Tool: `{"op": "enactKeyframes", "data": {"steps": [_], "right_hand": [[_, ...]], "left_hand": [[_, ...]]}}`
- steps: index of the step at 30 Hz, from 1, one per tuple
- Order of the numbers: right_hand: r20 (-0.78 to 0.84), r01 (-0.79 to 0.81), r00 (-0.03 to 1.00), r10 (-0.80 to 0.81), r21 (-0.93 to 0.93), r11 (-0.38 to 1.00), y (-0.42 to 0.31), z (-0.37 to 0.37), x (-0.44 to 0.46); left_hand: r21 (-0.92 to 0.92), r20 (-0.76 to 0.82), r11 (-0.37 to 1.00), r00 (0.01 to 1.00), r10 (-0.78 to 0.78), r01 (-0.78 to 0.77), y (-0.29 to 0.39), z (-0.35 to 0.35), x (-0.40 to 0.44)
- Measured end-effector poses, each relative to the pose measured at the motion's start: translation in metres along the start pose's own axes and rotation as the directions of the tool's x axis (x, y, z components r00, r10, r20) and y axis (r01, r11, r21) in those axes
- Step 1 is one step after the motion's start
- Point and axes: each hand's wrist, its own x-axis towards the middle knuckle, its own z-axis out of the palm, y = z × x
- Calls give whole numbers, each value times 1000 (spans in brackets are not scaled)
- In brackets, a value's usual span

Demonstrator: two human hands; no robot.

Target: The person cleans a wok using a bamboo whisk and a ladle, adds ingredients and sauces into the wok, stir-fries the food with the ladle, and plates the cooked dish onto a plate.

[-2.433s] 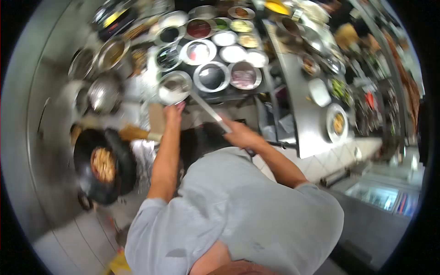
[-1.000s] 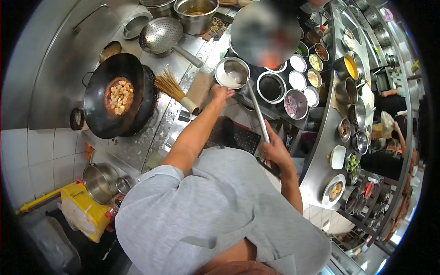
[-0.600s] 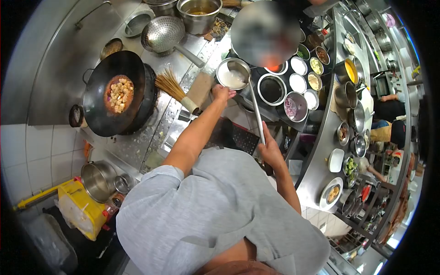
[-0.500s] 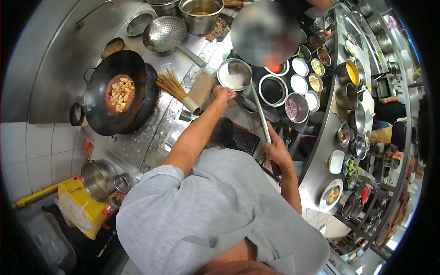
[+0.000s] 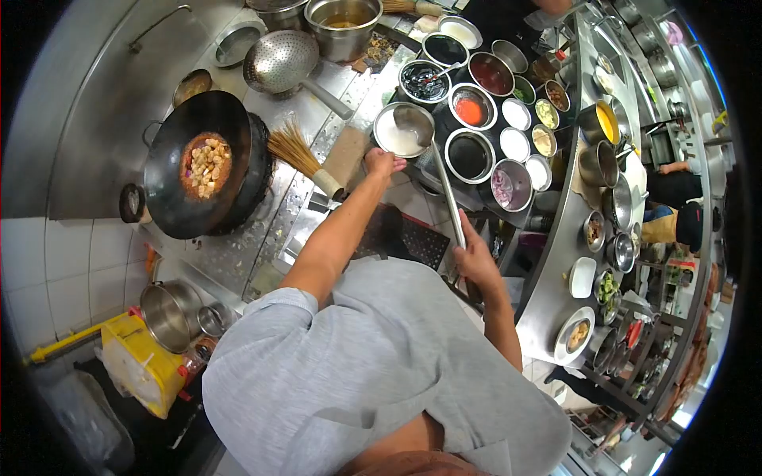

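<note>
Left hand (image 5: 382,161) curled at the near rim of the steel bowl (image 5: 376,128), just beyond the counter's (image 5: 287,194) edge (whether it clamps that rim I can't tell), I grasp the ladle (image 5: 450,200) in my right hand (image 5: 476,262), its scoop down in the white contents; bracing the bowl and lifting the scoop level should, I judge, avoid drips. A dark-filled pot (image 5: 494,157) crowds the handle, and a straw brush (image 5: 295,151) lies between bowl and wok (image 5: 171,190).
</note>
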Motion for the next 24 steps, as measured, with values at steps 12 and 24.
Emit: {"op": "enactKeyframes", "data": {"steps": [12,24], "right_hand": [[72,-164,986,151,232,959,-20,0,-5],[24,-123,992,120,197,973,-13,9,-4]], "left_hand": [[-26,12,1000,1000,5,-5,-4,-2,2],[-27,-58,999,998,26,-27,-8,3,5]]}}
